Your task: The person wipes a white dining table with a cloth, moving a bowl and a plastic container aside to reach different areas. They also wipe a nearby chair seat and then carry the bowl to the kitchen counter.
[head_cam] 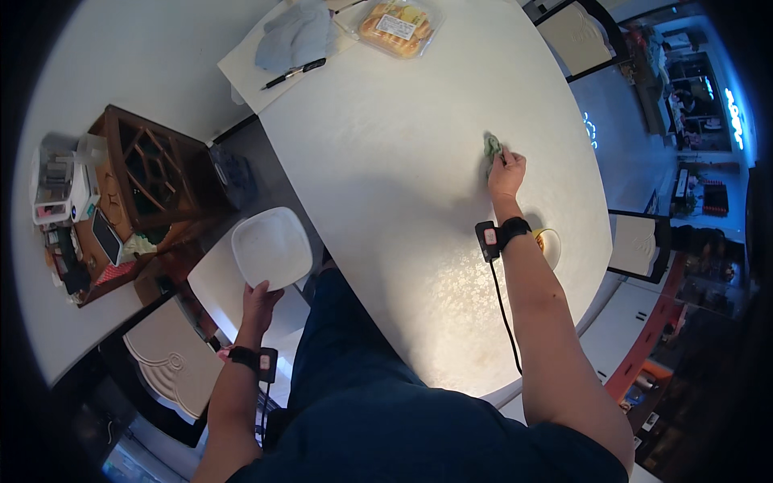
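Note:
My left hand (261,307) grips the near edge of a white square plate or shallow dish (273,247), held out beyond the table's left edge. My right hand (506,175) pinches a crumpled green cloth (492,147) over the white table (386,151); whether the cloth touches the tabletop is hard to tell. A bowl (550,248) with a yellow part and some food inside stands beside my right wrist, partly hidden by the forearm. Each wrist bears a strapped device with a cable.
A clear plastic box of bread rolls (400,27), a grey-blue cloth (296,33) and a black pen (294,75) on paper lie at the table's far end. Chairs stand at the right edge and lower left (175,368). A brown wooden cabinet (157,175) is at left.

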`<state>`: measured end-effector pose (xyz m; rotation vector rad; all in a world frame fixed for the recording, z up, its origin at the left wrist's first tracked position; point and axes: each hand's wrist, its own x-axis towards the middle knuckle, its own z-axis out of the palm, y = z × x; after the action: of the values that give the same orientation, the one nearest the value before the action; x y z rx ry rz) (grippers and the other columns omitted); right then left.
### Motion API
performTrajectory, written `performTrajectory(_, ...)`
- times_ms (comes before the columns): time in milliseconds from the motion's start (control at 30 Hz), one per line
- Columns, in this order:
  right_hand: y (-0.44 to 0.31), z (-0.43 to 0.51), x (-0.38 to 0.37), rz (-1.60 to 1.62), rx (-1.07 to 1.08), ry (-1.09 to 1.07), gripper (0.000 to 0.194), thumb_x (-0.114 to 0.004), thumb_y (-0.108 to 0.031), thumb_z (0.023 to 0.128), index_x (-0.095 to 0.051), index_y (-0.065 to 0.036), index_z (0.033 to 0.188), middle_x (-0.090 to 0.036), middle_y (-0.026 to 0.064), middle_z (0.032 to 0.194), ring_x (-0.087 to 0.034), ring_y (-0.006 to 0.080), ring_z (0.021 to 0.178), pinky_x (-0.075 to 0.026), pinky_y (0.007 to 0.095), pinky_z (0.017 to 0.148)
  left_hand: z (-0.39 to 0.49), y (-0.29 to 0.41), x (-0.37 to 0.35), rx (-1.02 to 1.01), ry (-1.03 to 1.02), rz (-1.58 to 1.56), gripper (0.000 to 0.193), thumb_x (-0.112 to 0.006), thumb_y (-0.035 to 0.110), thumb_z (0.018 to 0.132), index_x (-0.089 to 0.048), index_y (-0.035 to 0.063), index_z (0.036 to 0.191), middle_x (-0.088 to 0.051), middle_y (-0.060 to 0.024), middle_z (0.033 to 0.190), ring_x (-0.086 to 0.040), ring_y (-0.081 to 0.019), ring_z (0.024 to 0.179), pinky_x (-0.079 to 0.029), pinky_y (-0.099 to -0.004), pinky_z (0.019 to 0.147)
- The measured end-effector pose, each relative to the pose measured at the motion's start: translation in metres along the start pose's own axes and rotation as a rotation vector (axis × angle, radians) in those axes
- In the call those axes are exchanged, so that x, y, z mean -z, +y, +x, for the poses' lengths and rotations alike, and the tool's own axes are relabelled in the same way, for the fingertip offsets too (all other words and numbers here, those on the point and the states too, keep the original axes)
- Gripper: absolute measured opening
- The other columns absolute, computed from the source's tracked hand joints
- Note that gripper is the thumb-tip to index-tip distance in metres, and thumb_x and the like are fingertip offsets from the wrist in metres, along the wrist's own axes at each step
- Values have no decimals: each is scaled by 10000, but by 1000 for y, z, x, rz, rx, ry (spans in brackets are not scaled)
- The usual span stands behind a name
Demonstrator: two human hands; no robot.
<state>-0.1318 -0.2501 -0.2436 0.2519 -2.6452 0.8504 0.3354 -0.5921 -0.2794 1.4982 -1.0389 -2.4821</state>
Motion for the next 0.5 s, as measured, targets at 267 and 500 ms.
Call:
performTrajectory(267, -181, -153, -51, 182, 493, -268, 407, -536, 36, 755, -613, -91, 1134, -524, 137, 958, -498, 310, 906, -397, 440, 825, 4, -22, -33, -70, -43, -121, 482, -623, 167, 837, -400, 117, 1261, -545, -87, 1188, -583, -249, 1030, -495, -400, 847)
performTrajectory(500, -250, -197, -41, 571, 464, -513, 366, -589, 17, 750, -636, -66, 1102, -519, 127, 967, -513, 288, 914, -430, 385, 827, -9, -6, -54, -82, -10, -112, 468, -609, 149, 842, -399, 92, 1256, -531, -99, 1192, -588, -253, 1021, -517, -392, 828)
